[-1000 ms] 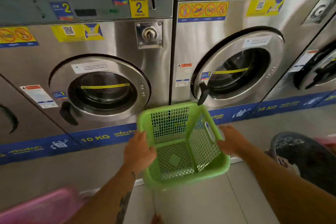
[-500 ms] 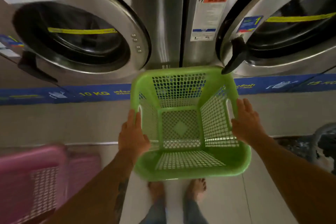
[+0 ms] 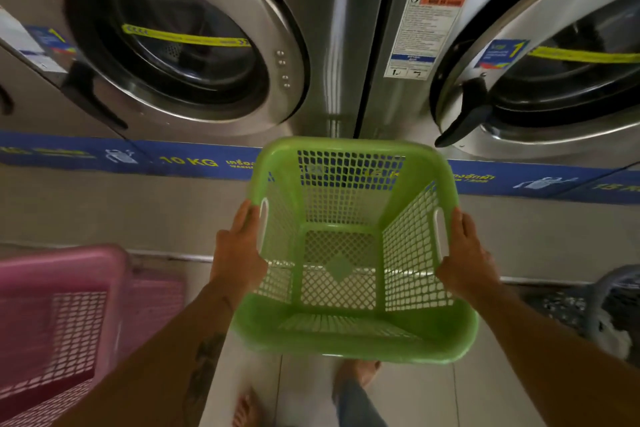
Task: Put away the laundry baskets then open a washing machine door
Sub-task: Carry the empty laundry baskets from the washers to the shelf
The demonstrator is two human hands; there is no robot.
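Observation:
An empty green laundry basket with mesh walls hangs in front of me, above the floor. My left hand grips its left rim by the handle slot, and my right hand grips the right rim. Two steel washing machines stand just behind the basket. The left machine's round door is closed, with a black handle at its left side. The right machine's door is also closed, its black handle just above the basket's far right corner.
A pink laundry basket stands on the floor at the lower left. A dark grey basket with something white in it sits at the right edge. A concrete plinth with a blue band runs under the machines. My bare feet are below the green basket.
My view has dropped and closed in on the machines' doors. The green basket stays in both hands and now sits level, lower in front of the plinth.

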